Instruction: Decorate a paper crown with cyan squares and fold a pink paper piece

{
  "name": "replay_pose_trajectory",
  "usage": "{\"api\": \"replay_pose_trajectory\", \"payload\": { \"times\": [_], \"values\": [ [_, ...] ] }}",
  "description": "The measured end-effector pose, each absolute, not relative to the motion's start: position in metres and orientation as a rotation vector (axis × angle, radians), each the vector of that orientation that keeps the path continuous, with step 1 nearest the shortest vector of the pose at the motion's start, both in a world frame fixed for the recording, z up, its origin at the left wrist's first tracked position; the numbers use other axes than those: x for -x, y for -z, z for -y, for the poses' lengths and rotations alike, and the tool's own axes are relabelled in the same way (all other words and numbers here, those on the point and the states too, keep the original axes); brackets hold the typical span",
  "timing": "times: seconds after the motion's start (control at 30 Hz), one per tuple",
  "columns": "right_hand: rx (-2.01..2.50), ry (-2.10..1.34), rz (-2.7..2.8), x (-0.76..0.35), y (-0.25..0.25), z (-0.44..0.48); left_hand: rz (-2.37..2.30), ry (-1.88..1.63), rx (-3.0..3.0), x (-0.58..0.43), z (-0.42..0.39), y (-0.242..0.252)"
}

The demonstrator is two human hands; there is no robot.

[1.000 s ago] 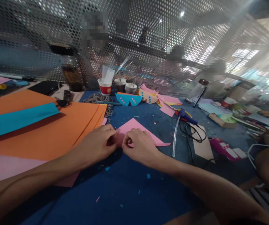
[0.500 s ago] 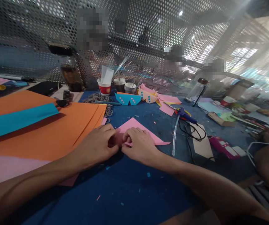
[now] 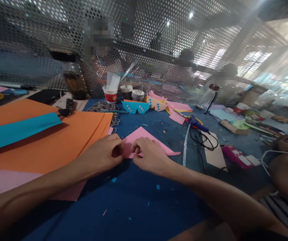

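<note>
A pink sheet of paper (image 3: 142,132), folded into a triangle, lies on the blue table (image 3: 124,197) with its point away from me. My left hand (image 3: 106,150) is curled at the left corner, thumb and fingers closed on the paper edge. My right hand (image 3: 147,154) presses on the near folded edge, its fingers bent and pinched on the paper. Parts of the sheet are hidden under both hands. Left of my left hand, large orange sheets (image 3: 48,144) lie with a folded blue paper strip (image 3: 20,132) across them.
A blue glue gun (image 3: 198,124) with a black cord and clear glue stick lies to the right. Behind are a blue paper mask (image 3: 135,107), a peach mask (image 3: 156,103), paper cups (image 3: 111,95) and a jar (image 3: 73,80). A person sits at the far right.
My left hand has slid slightly left along the near edge, widening the gap between my hands. My right hand stays on the paper. The view has shifted slightly.
</note>
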State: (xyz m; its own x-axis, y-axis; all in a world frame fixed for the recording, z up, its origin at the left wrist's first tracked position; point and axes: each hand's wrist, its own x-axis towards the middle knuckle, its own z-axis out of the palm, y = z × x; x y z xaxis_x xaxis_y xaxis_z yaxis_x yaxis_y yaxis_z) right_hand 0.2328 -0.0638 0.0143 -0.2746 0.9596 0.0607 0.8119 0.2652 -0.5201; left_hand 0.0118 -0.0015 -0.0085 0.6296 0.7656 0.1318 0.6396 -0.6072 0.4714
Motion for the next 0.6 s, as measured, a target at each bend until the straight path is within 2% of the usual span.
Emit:
{"api": "replay_pose_trajectory", "payload": {
  "times": [0.4, 0.6],
  "values": [
    [1.517, -0.724, 2.189, -0.244, -0.020, 0.063, -0.868, -0.376, -2.237, 0.006, -0.010, -0.002],
    [1.321, -0.759, 2.245, -0.269, -0.053, 0.077, -0.834, -0.297, -2.219, 0.011, -0.013, -0.013]
  ]
}}
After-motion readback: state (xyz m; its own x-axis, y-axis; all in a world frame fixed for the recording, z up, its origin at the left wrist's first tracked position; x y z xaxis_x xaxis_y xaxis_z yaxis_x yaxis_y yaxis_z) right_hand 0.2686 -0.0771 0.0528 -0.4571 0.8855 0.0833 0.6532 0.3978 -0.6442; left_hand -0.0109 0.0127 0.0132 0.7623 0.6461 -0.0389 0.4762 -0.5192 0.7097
